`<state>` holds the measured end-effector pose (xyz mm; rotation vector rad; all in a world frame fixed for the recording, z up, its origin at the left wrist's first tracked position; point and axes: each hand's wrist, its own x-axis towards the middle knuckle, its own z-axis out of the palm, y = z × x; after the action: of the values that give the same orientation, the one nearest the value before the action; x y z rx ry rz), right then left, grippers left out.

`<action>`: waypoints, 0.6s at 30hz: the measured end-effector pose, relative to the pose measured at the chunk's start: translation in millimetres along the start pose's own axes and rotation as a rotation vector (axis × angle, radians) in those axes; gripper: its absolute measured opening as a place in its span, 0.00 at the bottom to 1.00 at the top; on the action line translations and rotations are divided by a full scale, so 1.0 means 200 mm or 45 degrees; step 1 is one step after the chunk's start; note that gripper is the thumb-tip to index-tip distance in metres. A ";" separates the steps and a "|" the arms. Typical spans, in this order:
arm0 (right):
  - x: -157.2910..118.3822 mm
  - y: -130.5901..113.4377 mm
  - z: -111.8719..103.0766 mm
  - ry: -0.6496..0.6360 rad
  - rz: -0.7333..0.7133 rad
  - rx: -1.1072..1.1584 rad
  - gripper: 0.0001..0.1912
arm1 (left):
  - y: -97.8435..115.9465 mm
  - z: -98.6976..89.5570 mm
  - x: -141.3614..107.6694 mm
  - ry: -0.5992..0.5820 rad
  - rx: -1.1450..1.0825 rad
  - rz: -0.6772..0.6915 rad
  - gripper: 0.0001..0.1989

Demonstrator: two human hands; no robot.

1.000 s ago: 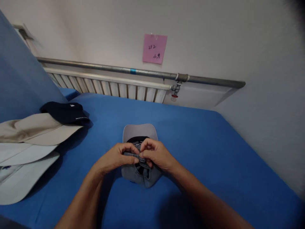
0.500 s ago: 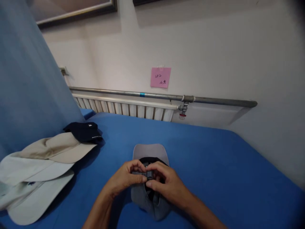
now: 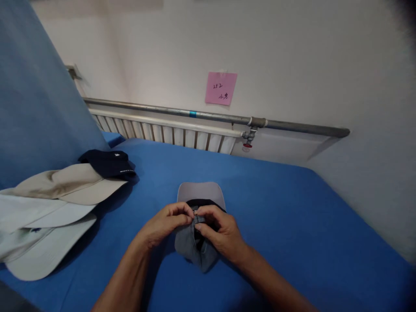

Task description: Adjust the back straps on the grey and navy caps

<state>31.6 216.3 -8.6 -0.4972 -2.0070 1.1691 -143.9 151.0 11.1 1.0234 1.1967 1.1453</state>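
Observation:
A grey cap (image 3: 208, 258) lies on the blue surface with its light brim (image 3: 201, 191) pointing away from me and its opening showing. My left hand (image 3: 167, 223) pinches the cap's back strap (image 3: 199, 219) near its left end, thumb and forefinger together. On the other side, my right hand (image 3: 224, 232) has the same strap between its thumb and fingers. The fingertips of both hands almost meet over the strap. Small details of the buckle are partly hidden by the fingers.
Several caps overlap at the left: navy (image 3: 108, 164), beige (image 3: 87, 182) and pale ones (image 3: 48, 251). A blue curtain (image 3: 48, 86) hangs behind them. Along the far edge of the blue-covered table (image 3: 276, 208) run a radiator (image 3: 162, 132) and a pipe (image 3: 292, 126). A pink note (image 3: 221, 88) is on the wall.
The view has tilted down, so the scene sits higher in the picture. My left fingers have shifted slightly along the strap, and more of the strap shows between my right fingers.

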 end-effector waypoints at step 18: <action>0.01 0.02 0.04 0.079 0.048 0.121 0.09 | -0.01 -0.02 0.00 0.078 -0.274 -0.106 0.09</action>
<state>24.3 215.3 -14.2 -0.5188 -1.8873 1.2500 -147.8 150.6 8.2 0.7739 1.1261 1.2177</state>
